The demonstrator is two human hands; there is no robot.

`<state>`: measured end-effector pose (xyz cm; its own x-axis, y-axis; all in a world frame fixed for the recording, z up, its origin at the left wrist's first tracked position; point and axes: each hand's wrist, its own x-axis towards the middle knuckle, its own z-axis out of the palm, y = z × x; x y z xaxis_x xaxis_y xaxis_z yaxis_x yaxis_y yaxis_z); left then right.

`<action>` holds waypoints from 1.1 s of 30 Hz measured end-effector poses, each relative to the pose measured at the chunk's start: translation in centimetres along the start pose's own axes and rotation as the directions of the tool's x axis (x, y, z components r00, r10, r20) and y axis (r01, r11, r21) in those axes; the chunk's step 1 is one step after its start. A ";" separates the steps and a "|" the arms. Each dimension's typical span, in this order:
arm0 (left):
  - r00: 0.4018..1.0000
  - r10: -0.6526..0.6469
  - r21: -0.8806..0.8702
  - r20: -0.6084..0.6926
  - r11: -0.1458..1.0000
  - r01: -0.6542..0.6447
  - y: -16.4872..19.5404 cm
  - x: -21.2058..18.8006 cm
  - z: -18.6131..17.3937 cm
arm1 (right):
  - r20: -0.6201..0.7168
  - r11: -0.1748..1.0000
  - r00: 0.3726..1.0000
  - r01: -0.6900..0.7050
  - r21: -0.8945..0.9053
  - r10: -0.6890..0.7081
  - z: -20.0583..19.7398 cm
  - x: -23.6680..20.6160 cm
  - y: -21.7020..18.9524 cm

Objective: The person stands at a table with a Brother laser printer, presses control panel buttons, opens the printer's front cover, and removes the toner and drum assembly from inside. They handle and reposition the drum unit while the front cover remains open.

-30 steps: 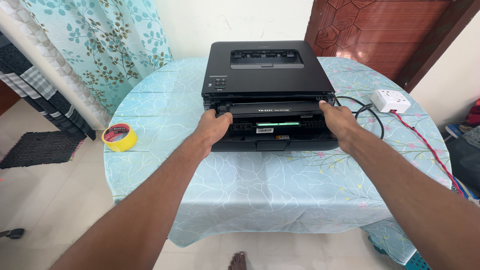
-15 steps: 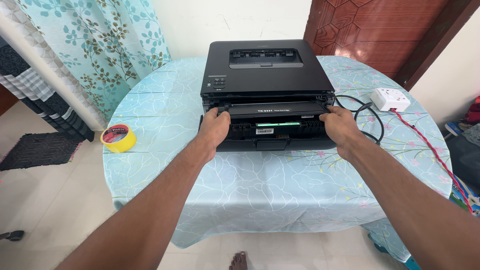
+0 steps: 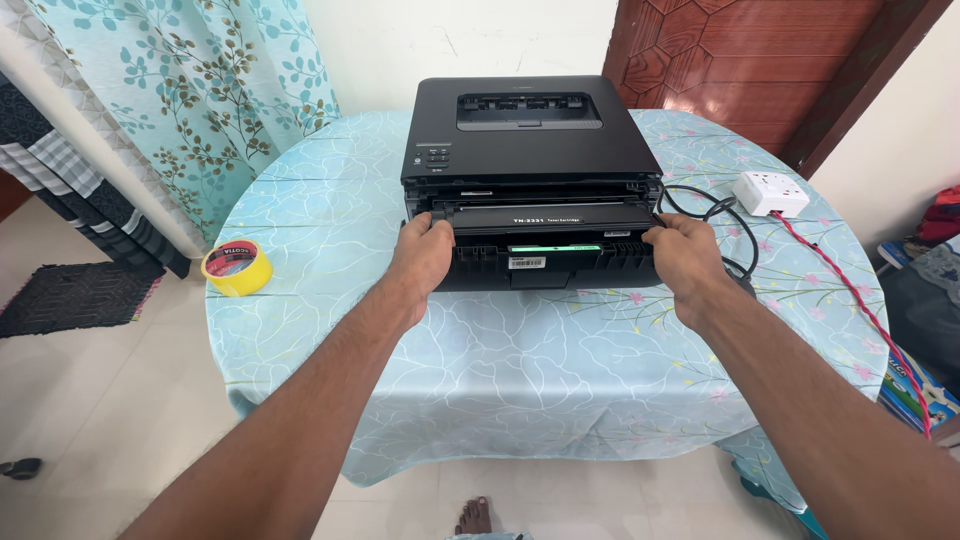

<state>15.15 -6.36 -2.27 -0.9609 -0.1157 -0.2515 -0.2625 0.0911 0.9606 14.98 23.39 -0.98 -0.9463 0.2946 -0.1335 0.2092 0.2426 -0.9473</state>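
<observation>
A black printer (image 3: 530, 140) stands at the far middle of a round table covered with a light blue patterned cloth (image 3: 520, 370). Its front is open, and a black toner cartridge (image 3: 545, 245) with a green strip sticks out of the opening. My left hand (image 3: 425, 260) grips the cartridge's left end. My right hand (image 3: 685, 262) grips its right end. Both arms reach straight forward from the near edge of the table.
A yellow roll of tape (image 3: 237, 268) lies at the table's left edge. A black cable (image 3: 725, 215) loops right of the printer, next to a white socket box (image 3: 770, 192) with a red cord (image 3: 850, 290). Floral curtain on the left, wooden door behind right.
Both hands have drawn a little toward me with the cartridge, which now sticks farther out of the printer's front opening.
</observation>
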 end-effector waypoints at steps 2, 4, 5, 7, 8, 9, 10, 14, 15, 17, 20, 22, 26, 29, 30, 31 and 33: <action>0.999 0.035 -0.013 0.002 0.999 -0.035 0.0 -0.8 -0.1 | -0.019 1.000 1.000 0.006 -0.002 -0.006 -0.1 -0.7 0.1; 0.998 0.061 -0.036 0.000 0.998 -0.061 -0.1 -1.8 -0.2 | -0.036 1.000 0.999 0.002 -0.004 -0.002 -0.3 -1.4 0.2; 0.999 0.048 -0.029 -0.003 0.998 -0.048 0.0 -2.3 -0.3 | -0.052 1.000 0.999 -0.001 -0.002 0.001 -0.4 -1.8 0.1; 1.000 0.020 -0.013 -0.007 1.000 -0.020 0.0 -3.3 -0.4 | -0.082 1.000 0.997 -0.009 0.003 0.009 -0.6 -2.5 0.1; 0.999 0.034 -0.019 -0.013 0.999 -0.034 0.1 -3.8 -0.4 | -0.096 1.000 0.995 0.009 0.008 -0.008 -0.7 -2.9 0.1; 0.999 0.048 -0.024 -0.018 0.999 -0.048 0.2 -4.4 -0.5 | -0.110 1.000 0.994 0.026 0.013 -0.025 -0.7 -3.4 0.1; 0.998 0.061 -0.028 -0.023 0.998 -0.062 0.2 -4.9 -0.6 | -0.124 0.999 0.991 0.043 0.018 -0.040 -0.7 -3.8 0.2; 0.992 0.119 -0.070 -0.041 0.990 -0.121 0.5 -6.7 -0.7 | -0.158 0.998 0.987 0.043 0.035 -0.037 -0.7 -5.4 0.0; 0.988 0.143 -0.078 -0.049 0.986 -0.147 0.6 -7.1 -0.7 | -0.165 0.998 0.985 0.048 0.046 -0.040 -0.7 -5.7 -0.2; 0.985 0.165 -0.085 -0.057 0.982 -0.170 0.7 -7.9 -0.8 | -0.174 0.997 0.984 0.059 0.054 -0.049 -0.8 -6.4 -0.4; 0.982 0.176 -0.080 -0.063 0.980 -0.181 1.0 -8.7 -0.7 | -0.180 0.995 0.982 0.077 0.061 -0.065 -0.8 -7.0 -0.8; 0.978 0.198 -0.077 -0.070 0.976 -0.203 1.4 -9.1 -0.7 | -0.185 0.993 0.980 0.087 0.080 -0.071 -0.9 -7.2 -1.0; 0.979 0.189 -0.081 -0.072 0.977 -0.195 2.0 -9.5 -0.4 | -0.191 0.986 0.978 0.107 0.128 -0.081 -1.2 -7.2 -1.3; 0.974 0.215 -0.089 -0.075 0.971 -0.221 2.5 -9.3 -0.2 | -0.192 0.978 0.974 0.149 0.144 -0.120 -1.5 -6.9 -1.7; 0.973 0.217 -0.083 -0.077 0.971 -0.223 2.7 -9.1 -0.2 | -0.194 0.977 0.973 0.157 0.142 -0.128 -1.5 -6.8 -1.8; 0.972 0.221 -0.076 -0.080 0.971 -0.227 2.9 -8.9 -0.1 | -0.194 0.976 0.971 0.167 0.141 -0.138 -1.6 -6.6 -1.9; 0.961 0.263 -0.078 -0.084 0.960 -0.269 3.2 -8.3 -0.1 | -0.200 0.971 0.968 0.185 0.153 -0.153 -1.5 -6.1 -2.3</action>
<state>22.30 -5.22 2.95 -0.9851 -0.1707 0.0207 0.0138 0.0412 0.9991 20.63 22.37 2.48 -0.8986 0.4324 0.0743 -0.0100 0.1491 -0.9888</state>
